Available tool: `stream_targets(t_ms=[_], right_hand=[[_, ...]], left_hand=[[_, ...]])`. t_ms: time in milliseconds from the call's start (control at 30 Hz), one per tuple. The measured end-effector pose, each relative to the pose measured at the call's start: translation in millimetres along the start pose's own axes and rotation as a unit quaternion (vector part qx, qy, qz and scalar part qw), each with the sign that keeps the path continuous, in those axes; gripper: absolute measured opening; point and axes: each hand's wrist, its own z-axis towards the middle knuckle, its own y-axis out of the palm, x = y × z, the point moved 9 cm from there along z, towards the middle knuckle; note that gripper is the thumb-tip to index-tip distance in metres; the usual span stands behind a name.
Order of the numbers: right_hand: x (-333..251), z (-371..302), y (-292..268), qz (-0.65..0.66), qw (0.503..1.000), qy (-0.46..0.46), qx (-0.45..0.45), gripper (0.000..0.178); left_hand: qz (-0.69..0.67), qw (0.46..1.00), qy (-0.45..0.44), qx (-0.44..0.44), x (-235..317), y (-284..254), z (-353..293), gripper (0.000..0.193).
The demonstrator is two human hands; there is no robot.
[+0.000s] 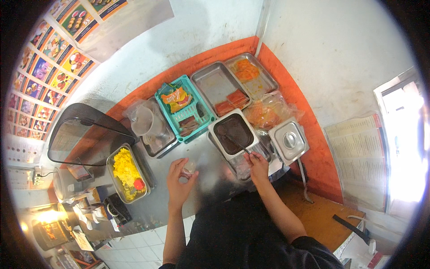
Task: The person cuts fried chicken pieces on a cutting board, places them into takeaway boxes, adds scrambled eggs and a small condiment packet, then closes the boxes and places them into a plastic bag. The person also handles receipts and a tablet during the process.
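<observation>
The fingers [255, 158] of the right hand [260, 170] are closed around the handle of a dark spoon [241, 146], while the thumb and forefinger of the left hand [179, 184] curl in a narrow ring about a small clear cup [189, 167].

The spoon stands in a square, white-rimmed container [218, 144] of dark brown sauce [242, 130]. Its long axis runs aslant: the handle end points to the lower right, toward the person, and crosses the container's near right rim; the other end points to the upper left, away from the person. Its tip is sunk in the sauce, so the shape of the bowl cannot be told.

The cup is over the metal counter [208, 177], left of the container and well apart from the spoon. Which way its mouth points is too small to tell.

Just right of the container is a lidded metal pan [289, 141]; just beyond its left side lies a teal basket [198, 95]. Farther left, a metal tray [141, 171] of yellow food [125, 168] points its long side away from the person.
</observation>
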Motion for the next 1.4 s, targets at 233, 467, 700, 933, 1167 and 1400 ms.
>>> stream_targets(t_ms=[233, 467, 700, 933, 1167, 1400], right_hand=[[-59.7, -28.2, 19.6, 0.053, 0.998, -0.011, -0.027, 0.022], [-138.8, -61.6, 49.2, 0.043, 0.995, -0.069, -0.054, 0.015], [-187.9, -79.9, 63.2, -0.007, 0.988, -0.135, -0.077, 0.015], [-211.1, -90.8, 69.8, -0.155, 0.959, -0.229, -0.065, 0.013], [-225.7, -104.6, 74.7, -0.268, 0.911, -0.31, -0.05, 0.011], [-249.3, -128.5, 91.5, -0.343, 0.803, -0.472, -0.117, 0.008]], left_hand=[[-0.049, 0.998, 0.033, 0.001, -1.5, 33.8, 74.9, 0.074], [-0.029, 0.994, 0.032, -0.105, -15.2, 125.0, 134.0, 0.092], [-0.145, 0.983, 0.018, -0.108, 7.9, 160.4, 136.6, 0.097], [-0.179, 0.979, 0.044, -0.089, 22.2, 154.7, 138.0, 0.098], [-0.184, 0.977, 0.048, -0.1, 36.1, 152.0, 136.1, 0.098], [-0.214, 0.969, 0.052, -0.111, 40.4, 156.8, 136.6, 0.096]])
